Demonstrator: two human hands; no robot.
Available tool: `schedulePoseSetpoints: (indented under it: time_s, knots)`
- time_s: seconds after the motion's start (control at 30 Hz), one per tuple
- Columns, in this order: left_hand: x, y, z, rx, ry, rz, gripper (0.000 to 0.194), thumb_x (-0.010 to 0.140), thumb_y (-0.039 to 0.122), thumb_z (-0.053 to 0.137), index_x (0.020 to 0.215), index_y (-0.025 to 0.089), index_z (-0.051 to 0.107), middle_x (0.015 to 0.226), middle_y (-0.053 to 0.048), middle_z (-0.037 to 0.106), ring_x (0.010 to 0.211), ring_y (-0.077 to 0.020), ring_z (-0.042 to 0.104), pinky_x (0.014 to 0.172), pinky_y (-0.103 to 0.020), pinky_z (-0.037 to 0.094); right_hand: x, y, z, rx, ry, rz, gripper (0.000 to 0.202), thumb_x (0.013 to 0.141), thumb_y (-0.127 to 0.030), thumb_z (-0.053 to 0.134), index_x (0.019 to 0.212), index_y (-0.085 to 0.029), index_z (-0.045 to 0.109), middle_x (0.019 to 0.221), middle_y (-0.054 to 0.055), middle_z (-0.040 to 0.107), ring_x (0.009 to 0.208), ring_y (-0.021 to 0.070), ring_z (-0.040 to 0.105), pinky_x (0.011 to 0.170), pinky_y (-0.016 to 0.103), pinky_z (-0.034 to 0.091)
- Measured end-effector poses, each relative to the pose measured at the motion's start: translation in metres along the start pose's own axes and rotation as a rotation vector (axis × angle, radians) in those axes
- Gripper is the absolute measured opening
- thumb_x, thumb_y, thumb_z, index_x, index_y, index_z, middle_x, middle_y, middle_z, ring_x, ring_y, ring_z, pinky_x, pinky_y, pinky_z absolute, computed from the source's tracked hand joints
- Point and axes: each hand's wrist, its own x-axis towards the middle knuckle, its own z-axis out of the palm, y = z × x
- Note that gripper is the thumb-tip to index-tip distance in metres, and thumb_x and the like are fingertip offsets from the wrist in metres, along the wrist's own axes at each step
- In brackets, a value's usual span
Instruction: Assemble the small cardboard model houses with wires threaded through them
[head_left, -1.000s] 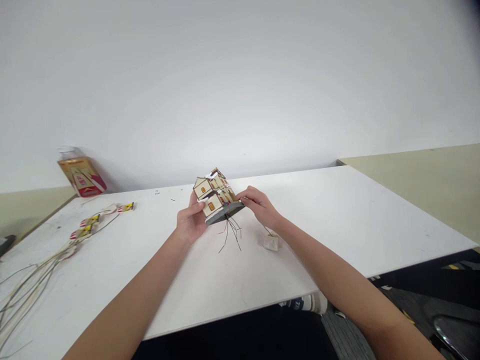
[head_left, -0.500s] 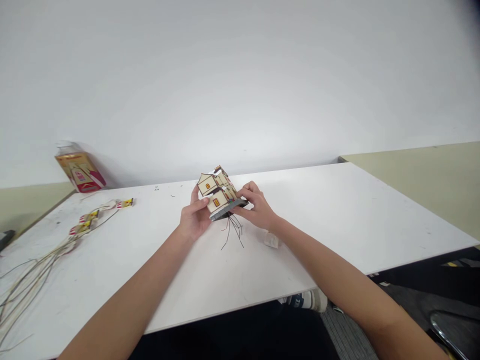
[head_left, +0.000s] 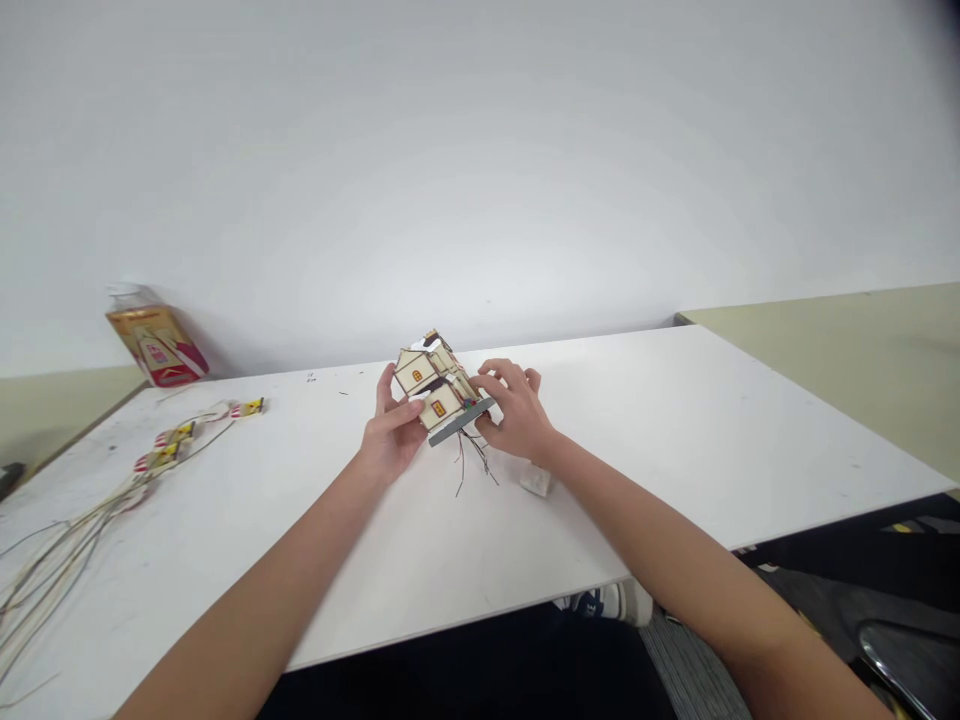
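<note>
A small cream model house [head_left: 433, 388] with red-framed windows and a white-topped roof is held tilted above the table, on a thin grey base [head_left: 461, 423]. Thin dark wires [head_left: 472, 460] dangle from its underside. My left hand [head_left: 391, 432] grips the house's left side, thumb across the front wall and fingers behind. At the base's right edge, my right hand [head_left: 517, 408] has its fingers curled, the index fingertip against the house and the thumb near the base's underside. A small whitish block [head_left: 535, 480] lies below my right wrist.
On the left of the white table [head_left: 645, 400] lie several red-white-yellow pieces [head_left: 160, 458] with long wires [head_left: 67, 555]. A gold and red carton [head_left: 159, 345] leans against the wall. Small dark bits [head_left: 312, 378] lie near the back edge. A shoe [head_left: 607, 603] shows beneath the table.
The house and its base have turned slightly, showing more of the base's front edge. My right hand's fingers have loosened and lifted a little; the wires swing to the right.
</note>
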Motion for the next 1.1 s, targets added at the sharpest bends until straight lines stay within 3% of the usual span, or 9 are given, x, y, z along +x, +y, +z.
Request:
schedulePoseSetpoints:
  time_s: [0.13, 0.3, 0.47, 0.57, 0.73, 0.9, 1.1]
  knots:
    - [0.000, 0.001, 0.002, -0.019, 0.016, 0.022, 0.092, 0.052, 0.016, 0.080, 0.132, 0.037, 0.038, 0.114, -0.003, 0.064, 0.105, -0.0314, 0.061, 0.080, -0.044, 0.050, 0.001, 0.006, -0.005, -0.075, -0.003, -0.064, 0.066, 0.066, -0.013, 0.046, 0.130, -0.023, 0.041, 0.132, 0.010, 0.046, 0.114, 0.0253, 0.043, 0.086, 0.037, 0.025]
    - [0.001, 0.003, 0.002, -0.030, 0.040, 0.034, 0.091, 0.052, 0.015, 0.080, 0.131, 0.037, 0.039, 0.116, -0.002, 0.063, 0.105, -0.0302, 0.062, 0.080, -0.043, 0.051, 0.001, 0.010, -0.005, -0.115, -0.007, -0.127, 0.072, 0.068, -0.005, 0.036, 0.139, -0.020, 0.032, 0.137, 0.010, 0.046, 0.122, 0.0234, 0.041, 0.090, 0.037, 0.025]
    - [0.002, 0.004, 0.001, -0.051, 0.040, 0.067, 0.085, 0.053, 0.016, 0.079, 0.127, 0.037, 0.044, 0.114, -0.001, 0.063, 0.106, -0.0308, 0.061, 0.079, -0.044, 0.052, 0.003, 0.018, -0.010, -0.092, 0.067, -0.083, 0.073, 0.070, 0.000, 0.031, 0.140, -0.023, 0.032, 0.137, 0.008, 0.047, 0.122, 0.0213, 0.044, 0.094, 0.038, 0.027]
    - [0.003, 0.005, 0.001, -0.054, 0.022, 0.074, 0.080, 0.054, 0.017, 0.079, 0.124, 0.037, 0.046, 0.115, -0.002, 0.062, 0.106, -0.0321, 0.060, 0.078, -0.046, 0.053, 0.007, 0.029, -0.013, -0.011, 0.191, -0.105, 0.066, 0.076, 0.000, 0.028, 0.136, -0.024, 0.038, 0.132, 0.009, 0.051, 0.122, 0.0206, 0.047, 0.096, 0.040, 0.030]
    - [0.003, 0.006, 0.002, -0.077, 0.068, 0.075, 0.073, 0.054, 0.018, 0.078, 0.120, 0.034, 0.050, 0.112, -0.003, 0.063, 0.104, -0.0310, 0.060, 0.077, -0.045, 0.053, 0.013, 0.047, -0.010, 0.371, 0.447, -0.123, 0.048, 0.088, -0.009, 0.029, 0.128, -0.026, 0.046, 0.120, 0.009, 0.056, 0.114, 0.0195, 0.054, 0.096, 0.042, 0.043]
    - [0.005, 0.008, 0.001, -0.121, 0.131, 0.088, 0.063, 0.055, 0.019, 0.077, 0.112, 0.031, 0.055, 0.109, -0.004, 0.064, 0.106, -0.0296, 0.058, 0.078, -0.044, 0.054, 0.016, 0.042, -0.011, 0.808, 0.533, 0.164, 0.033, 0.092, -0.023, 0.033, 0.119, -0.028, 0.053, 0.112, 0.006, 0.061, 0.104, 0.0172, 0.061, 0.095, 0.041, 0.049]
    - [0.003, 0.009, 0.004, -0.110, 0.111, 0.077, 0.054, 0.055, 0.019, 0.076, 0.105, 0.028, 0.057, 0.108, -0.004, 0.064, 0.110, -0.0309, 0.056, 0.081, -0.045, 0.054, 0.021, 0.032, -0.019, 1.313, 0.526, 0.444, 0.033, 0.079, -0.019, 0.048, 0.110, -0.027, 0.054, 0.089, -0.002, 0.064, 0.077, 0.0110, 0.066, 0.094, 0.042, 0.051]
